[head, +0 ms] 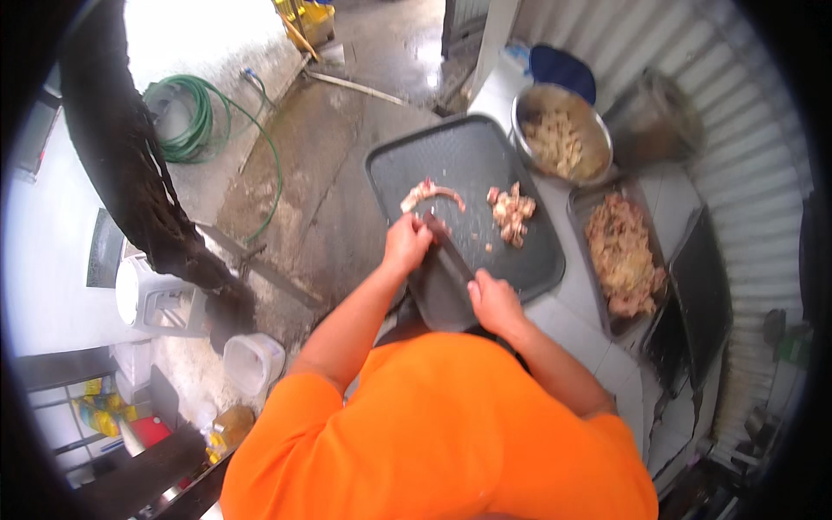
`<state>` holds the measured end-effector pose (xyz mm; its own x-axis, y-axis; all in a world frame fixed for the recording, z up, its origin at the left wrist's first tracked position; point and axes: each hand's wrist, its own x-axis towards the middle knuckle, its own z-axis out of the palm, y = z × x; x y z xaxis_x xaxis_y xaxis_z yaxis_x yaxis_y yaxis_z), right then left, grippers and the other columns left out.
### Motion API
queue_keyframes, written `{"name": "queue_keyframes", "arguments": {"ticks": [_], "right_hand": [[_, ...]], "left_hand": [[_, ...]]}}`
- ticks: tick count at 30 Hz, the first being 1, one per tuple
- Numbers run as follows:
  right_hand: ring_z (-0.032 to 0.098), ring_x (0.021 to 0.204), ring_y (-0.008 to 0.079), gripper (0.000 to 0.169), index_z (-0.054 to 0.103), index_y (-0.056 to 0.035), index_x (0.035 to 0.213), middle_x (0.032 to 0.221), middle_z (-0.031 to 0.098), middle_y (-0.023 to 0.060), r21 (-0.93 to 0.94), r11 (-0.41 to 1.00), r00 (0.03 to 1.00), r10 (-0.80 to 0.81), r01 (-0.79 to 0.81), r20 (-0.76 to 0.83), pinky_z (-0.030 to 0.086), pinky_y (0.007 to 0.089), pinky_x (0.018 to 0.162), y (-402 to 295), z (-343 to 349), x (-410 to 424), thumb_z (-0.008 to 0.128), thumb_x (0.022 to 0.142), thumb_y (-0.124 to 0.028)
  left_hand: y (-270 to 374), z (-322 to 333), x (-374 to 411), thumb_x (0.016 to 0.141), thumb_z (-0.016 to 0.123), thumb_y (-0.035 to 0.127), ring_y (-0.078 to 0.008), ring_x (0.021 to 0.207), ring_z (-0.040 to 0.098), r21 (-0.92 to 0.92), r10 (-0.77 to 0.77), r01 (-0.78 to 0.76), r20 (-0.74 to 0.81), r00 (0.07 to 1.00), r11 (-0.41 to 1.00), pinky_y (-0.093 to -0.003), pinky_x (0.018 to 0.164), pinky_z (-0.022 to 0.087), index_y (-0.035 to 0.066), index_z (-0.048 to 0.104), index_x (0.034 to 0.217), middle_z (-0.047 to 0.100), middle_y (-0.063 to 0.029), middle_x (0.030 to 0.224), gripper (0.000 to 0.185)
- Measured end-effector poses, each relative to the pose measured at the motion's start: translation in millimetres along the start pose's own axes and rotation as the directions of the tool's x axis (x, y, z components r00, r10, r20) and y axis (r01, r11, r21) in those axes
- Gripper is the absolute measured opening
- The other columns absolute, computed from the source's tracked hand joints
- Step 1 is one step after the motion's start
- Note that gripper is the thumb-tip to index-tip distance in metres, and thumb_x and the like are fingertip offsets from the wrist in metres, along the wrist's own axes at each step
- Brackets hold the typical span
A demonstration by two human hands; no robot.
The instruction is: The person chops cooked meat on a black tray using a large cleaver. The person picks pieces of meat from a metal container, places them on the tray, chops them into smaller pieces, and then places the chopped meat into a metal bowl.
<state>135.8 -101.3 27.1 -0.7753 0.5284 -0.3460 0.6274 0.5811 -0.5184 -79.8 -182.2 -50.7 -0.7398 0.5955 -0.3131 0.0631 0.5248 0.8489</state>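
Note:
A wide-bladed knife point(450, 252) is in my right hand point(495, 300), its handle gripped and its blade slanting up and left over a dark grey tray point(468, 136). The blade's far end lies close by my left hand point(407, 242), whose fingers are bent at the lower end of a curved strip of raw, fatty meat point(434, 192). Whether those fingers hold the strip or a smaller piece is too small to tell. To the right on the tray sits a pile of cut meat pieces point(512, 213), with small scraps between.
Right of the tray stand a metal bowl of pale chunks point(562, 136) and a deep tray of raw meat pieces point(623, 257) on a white tiled counter point(572, 325). Dark trays point(701, 292) lie beyond. A corrugated wall point(721, 136) bounds the right; a wooden post point(123, 136) rises left.

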Motion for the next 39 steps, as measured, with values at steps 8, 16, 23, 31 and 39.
{"name": "queue_keyframes", "arguments": {"ticks": [8,16,23,31,39], "right_hand": [[0.064,0.09,0.0545,0.029,0.055,0.0,0.104,0.091,0.067,0.0341,-0.028,0.999,0.995,-0.019,0.022,0.094,0.05,0.0621,0.081,8.0,-6.3,13.6,0.051,0.1,-0.029],[0.063,0.089,0.0553,0.03,0.054,0.0038,0.107,0.091,0.067,0.0346,-0.054,0.99,0.99,-0.129,0.132,0.065,0.05,0.06,0.08,-11.7,15.9,75.3,0.051,0.101,-0.026],[0.064,0.09,0.0533,0.029,0.055,0.0017,0.108,0.092,0.067,0.0332,-0.134,0.985,0.984,-0.085,0.107,0.158,0.05,0.0595,0.08,21.9,-6.6,26.2,0.052,0.101,-0.026],[0.064,0.095,0.0513,0.033,0.057,-0.0003,0.107,0.098,0.068,0.031,-0.206,0.978,0.982,-0.004,0.044,0.189,0.049,0.0587,0.083,77.2,-30.8,-14.8,0.053,0.099,-0.032],[0.064,0.098,0.0491,0.033,0.062,0.0005,0.105,0.099,0.069,0.0282,-0.188,0.974,0.991,0.131,-0.124,0.026,0.05,0.0544,0.085,58.3,-41.8,-32.0,0.055,0.098,-0.032]], "left_hand": [[11.4,11.8,-8.6,0.083,0.064,0.021,-0.0452,0.089,0.064,0.196,0.179,-0.153,-0.125,0.976,0.969,-0.0526,0.08,0.051,-0.002,0.06,0.088,0.065,-0.0253,0.09,0.024],[-19.6,18.4,3.4,0.079,0.064,0.012,-0.0438,0.09,0.064,0.111,0.23,-0.216,-0.134,0.964,0.97,-0.052,0.083,0.052,-0.001,0.06,0.091,0.065,-0.0232,0.092,0.018],[6.2,4.7,-7.2,0.079,0.063,0.011,-0.043,0.093,0.063,0.17,0.152,-0.12,-0.187,0.971,0.978,-0.0518,0.084,0.051,0.0,0.06,0.091,0.064,-0.0227,0.094,0.016],[2.4,3.9,7.0,0.078,0.061,0.009,-0.0412,0.092,0.061,0.04,0.235,-0.233,-0.258,0.937,0.972,-0.0482,0.081,0.05,0.002,0.058,0.093,0.062,-0.0207,0.096,0.017],[-13.8,6.8,21.2,0.079,0.06,0.012,-0.0411,0.091,0.061,-0.024,0.371,-0.38,-0.164,0.914,0.925,-0.0483,0.08,0.05,0.005,0.059,0.091,0.061,-0.0209,0.1,0.014]]}}
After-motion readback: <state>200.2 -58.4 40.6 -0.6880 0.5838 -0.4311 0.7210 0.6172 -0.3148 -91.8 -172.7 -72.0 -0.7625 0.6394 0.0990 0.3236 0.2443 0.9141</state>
